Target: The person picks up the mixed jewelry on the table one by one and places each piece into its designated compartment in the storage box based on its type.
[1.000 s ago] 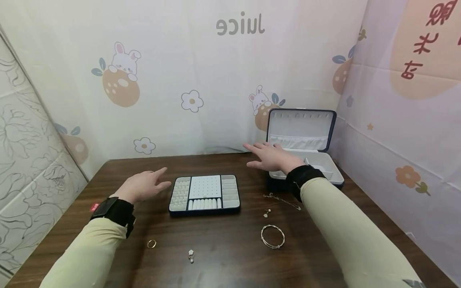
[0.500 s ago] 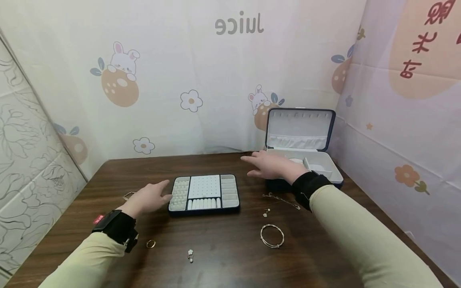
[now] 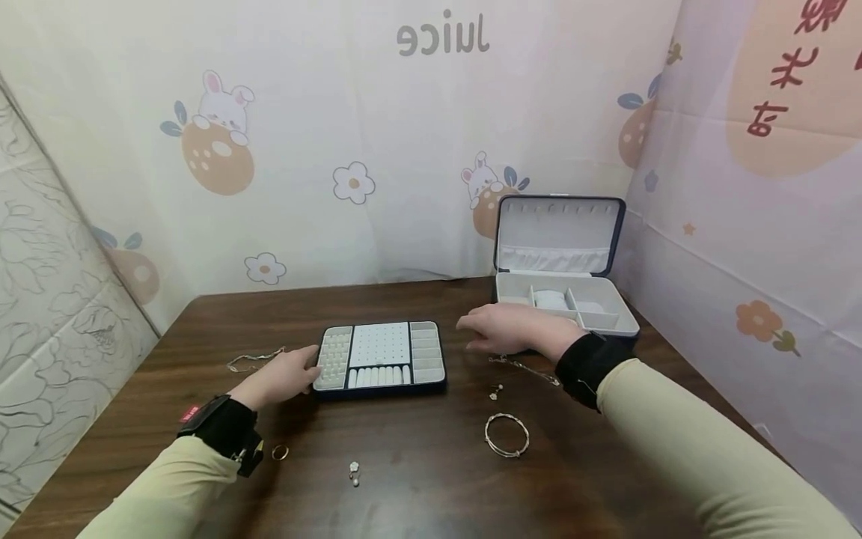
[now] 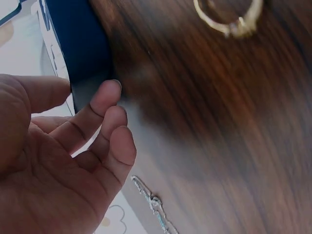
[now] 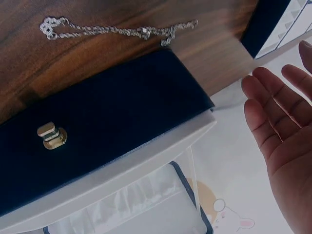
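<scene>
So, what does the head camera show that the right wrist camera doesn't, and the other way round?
Only the head view shows the left hand, bangle, gold ring, earrings and second chain.

Only the right wrist view shows the metal clasp on the box's front.

Both show the open box, silver chain, right hand, wooden table and tray, though the wrist view catches just the tray's corner.

Tray point(image 3: 381, 344) left of box point(image 3: 559, 233), bangle point(image 3: 516, 454) before box
</scene>
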The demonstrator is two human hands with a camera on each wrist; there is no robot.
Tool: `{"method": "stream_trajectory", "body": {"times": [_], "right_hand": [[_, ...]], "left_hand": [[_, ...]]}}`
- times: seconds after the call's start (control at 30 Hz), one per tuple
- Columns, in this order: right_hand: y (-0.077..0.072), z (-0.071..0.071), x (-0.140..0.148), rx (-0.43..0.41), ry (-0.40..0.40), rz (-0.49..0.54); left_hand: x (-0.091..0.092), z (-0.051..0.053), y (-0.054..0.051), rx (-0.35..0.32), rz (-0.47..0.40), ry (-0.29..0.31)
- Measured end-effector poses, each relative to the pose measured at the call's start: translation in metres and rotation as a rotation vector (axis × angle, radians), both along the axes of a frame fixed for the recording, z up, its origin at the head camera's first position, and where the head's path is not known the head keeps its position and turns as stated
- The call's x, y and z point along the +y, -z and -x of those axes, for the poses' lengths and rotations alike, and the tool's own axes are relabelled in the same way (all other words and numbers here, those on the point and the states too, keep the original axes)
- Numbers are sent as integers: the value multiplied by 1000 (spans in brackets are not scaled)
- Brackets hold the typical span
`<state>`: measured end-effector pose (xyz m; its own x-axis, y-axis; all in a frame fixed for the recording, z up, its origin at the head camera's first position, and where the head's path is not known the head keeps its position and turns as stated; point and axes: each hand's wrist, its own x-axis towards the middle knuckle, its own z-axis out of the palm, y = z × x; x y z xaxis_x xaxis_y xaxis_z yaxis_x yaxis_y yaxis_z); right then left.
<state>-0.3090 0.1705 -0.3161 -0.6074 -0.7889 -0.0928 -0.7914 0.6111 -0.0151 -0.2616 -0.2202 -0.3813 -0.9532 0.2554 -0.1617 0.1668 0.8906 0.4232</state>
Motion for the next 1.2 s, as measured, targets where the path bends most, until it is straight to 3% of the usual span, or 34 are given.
{"method": "stream_trajectory", "body": {"times": [0.27, 0.47, 0.93, 1.2], "right_hand": [[10, -10, -1, -45, -66, 4], [17, -17, 0, -83, -72, -6], [23, -18, 10, -125, -70, -30], [27, -21, 13, -175, -76, -68]], "left_hand": [[0, -2, -2, -124, -143, -25], [1, -3, -5, -167, -174, -49], [7, -1, -6, -188, -180, -90], [8, 1, -6, -167, -141, -62]]}}
